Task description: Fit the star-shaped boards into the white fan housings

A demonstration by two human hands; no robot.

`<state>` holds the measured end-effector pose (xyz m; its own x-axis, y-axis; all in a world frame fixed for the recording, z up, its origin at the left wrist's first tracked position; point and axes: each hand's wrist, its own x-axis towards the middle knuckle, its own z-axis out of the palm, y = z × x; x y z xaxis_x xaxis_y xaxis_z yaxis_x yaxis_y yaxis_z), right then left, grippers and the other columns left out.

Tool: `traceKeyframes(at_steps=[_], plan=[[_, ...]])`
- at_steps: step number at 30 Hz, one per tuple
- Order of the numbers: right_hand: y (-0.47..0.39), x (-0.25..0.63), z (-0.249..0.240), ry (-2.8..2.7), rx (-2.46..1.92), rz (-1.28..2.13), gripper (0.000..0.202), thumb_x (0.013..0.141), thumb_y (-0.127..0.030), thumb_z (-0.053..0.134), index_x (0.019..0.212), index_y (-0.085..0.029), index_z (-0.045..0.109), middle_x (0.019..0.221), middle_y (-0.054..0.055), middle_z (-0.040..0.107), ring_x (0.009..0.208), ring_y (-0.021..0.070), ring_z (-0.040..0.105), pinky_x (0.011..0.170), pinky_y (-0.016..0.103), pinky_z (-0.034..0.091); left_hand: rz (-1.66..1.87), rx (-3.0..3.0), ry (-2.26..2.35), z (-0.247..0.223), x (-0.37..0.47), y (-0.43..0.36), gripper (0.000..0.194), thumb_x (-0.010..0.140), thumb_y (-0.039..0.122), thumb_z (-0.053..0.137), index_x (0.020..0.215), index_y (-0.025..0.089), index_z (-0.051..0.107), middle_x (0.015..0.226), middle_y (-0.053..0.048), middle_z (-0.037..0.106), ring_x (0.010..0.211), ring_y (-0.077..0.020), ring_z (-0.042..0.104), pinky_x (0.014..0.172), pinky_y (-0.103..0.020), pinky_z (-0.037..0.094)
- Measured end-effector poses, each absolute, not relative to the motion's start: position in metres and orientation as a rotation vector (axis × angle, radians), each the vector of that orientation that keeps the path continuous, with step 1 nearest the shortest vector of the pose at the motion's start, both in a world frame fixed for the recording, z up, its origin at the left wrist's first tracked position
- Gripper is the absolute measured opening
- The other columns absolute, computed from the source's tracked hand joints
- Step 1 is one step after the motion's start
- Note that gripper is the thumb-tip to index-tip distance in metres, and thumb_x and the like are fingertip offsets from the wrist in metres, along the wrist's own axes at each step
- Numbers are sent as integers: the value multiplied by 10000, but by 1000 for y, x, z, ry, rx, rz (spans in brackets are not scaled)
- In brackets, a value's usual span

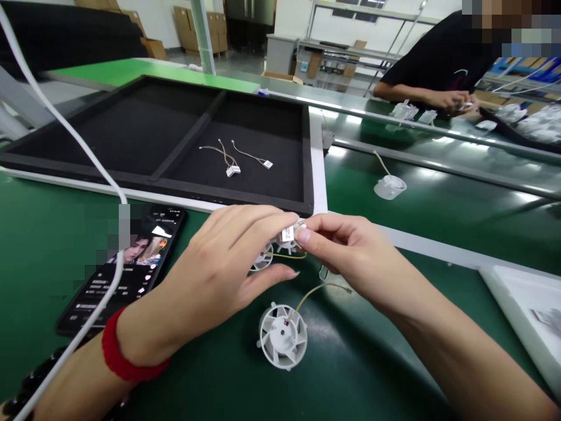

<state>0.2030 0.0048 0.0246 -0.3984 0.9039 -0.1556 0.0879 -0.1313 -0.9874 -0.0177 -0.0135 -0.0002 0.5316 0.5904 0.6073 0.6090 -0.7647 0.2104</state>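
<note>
My left hand (214, 263), a red band on its wrist, curls around a small white fan (262, 259) with a yellowish wire; fingers and palm cover much of it. At its fingertips is a small white labelled piece (287, 234). My right hand (344, 240) pinches that piece's right edge between thumb and index finger. White ribbed plastic shows just under the piece; whether it belongs to the same fan I cannot tell. Below the hands, a second white fan (283, 338) lies on the green table, its wire pointing up and right.
Several wired labelled pieces (234, 170) lie in a black divided tray (309, 158). A phone (127, 269) rests at left, crossed by a white cable (79, 137). Another white fan (390, 187) stands at right, near a white foam box (504, 292). A co-worker (432, 64) handles parts across the line.
</note>
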Motion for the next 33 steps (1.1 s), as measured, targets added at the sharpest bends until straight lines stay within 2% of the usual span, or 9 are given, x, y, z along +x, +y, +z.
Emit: traceKeyframes(at_steps=[6,9,12,15,18,21,26,30,33], plan=[[5,199,23,-1435,-1017,1708,103,920,-300,838,845,-229,829,765,-48,722,659,66,581,750,194,521,-1088,-2786,-1134,10,-26,-8,329,1133,403,591,1315,136,653,1264,-83,744,1216,-196,678,1122,-277,468],[4,200,24,-1521,-1036,1619,87,928,-270,812,853,-241,845,799,-32,735,819,112,675,808,207,527,-1032,-2796,-1182,12,-31,-6,383,1145,456,548,1317,134,665,1275,-71,762,1232,-192,699,1178,-267,465],[3,199,25,-1651,-1134,1502,93,941,-294,774,934,-263,862,870,-8,754,888,168,685,753,247,513,-976,-2813,-1212,14,-36,-5,433,1141,518,529,1300,143,676,1243,-42,785,1210,-207,729,1274,-327,414],[1,197,24,-1784,-1244,1409,195,983,-345,689,994,-251,859,800,14,705,810,191,640,639,273,445,-891,-2883,-1229,15,-40,-4,370,1129,486,554,1280,169,672,1194,0,798,1117,-201,767,1329,-407,361],[0,193,21,-1823,-1277,1403,218,989,-354,676,972,-216,844,787,12,698,699,155,561,583,270,384,-816,-2951,-1234,16,-45,-2,348,1126,461,552,1295,176,659,1161,9,801,1062,-193,779,1352,-460,322],[1,189,18,-1804,-1311,1411,262,997,-374,690,852,-182,796,743,-14,668,622,107,469,550,254,337,-749,-2973,-1195,13,-50,-1,342,1136,451,527,1289,176,662,1189,1,795,1095,-188,765,1361,-445,287],[2,183,15,-1842,-1481,1359,267,975,-316,763,752,-172,736,583,-83,491,546,76,322,506,261,245,-642,-2993,-1111,4,-56,1,329,1151,402,490,1299,156,651,1237,-16,777,1106,-184,742,1376,-417,201],[3,179,12,-1853,-1532,1371,246,953,-282,795,747,-182,702,560,-97,471,531,78,313,499,273,217,-578,-3061,-1131,2,-57,2,330,1157,431,480,1263,175,659,1187,-2,777,1078,-196,738,1353,-463,235],[5,177,10,-1853,-1526,1380,231,950,-267,798,759,-187,695,567,-97,483,535,82,331,502,270,233,-551,-3117,-1244,6,-56,3,327,1142,474,490,1200,214,680,1141,6,766,1066,-230,720,1250,-511,381]])
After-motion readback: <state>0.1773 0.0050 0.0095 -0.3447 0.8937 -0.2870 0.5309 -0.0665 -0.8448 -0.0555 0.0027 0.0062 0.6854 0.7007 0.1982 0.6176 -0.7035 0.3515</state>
